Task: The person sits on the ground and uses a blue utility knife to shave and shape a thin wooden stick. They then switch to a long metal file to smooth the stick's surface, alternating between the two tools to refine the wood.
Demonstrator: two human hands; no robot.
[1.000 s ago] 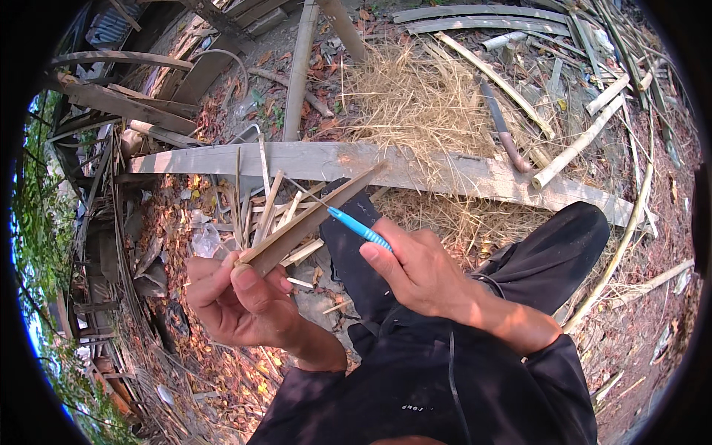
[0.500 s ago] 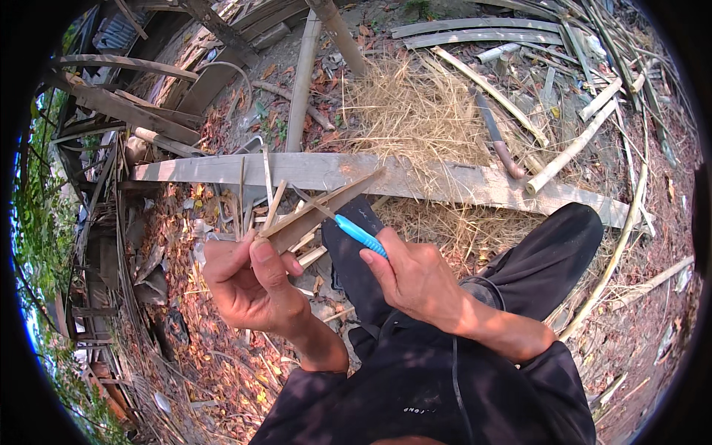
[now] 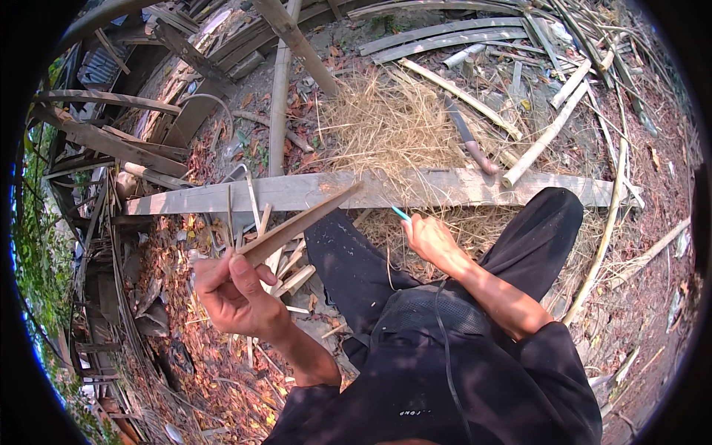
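My left hand pinches the near end of a flat, tapering strip of wood or bamboo between thumb and fingers. The strip slants up to the right over my leg, its far tip over the plank. My right hand, fingers closed, grips a blue-handled knife above my lap. Only a bit of its blue handle and a thin tip show; the rest is hidden in the fist. The knife is apart from the strip.
A long grey plank lies across in front of my knees. Beyond it are dry straw and a big knife with a wooden handle. Bamboo poles lie at the right. Old timber is stacked at the left.
My right hand has pulled the knife away from the strip, off to the right and up. My left hand keeps hold of the strip, shifted slightly. The view has moved a little.
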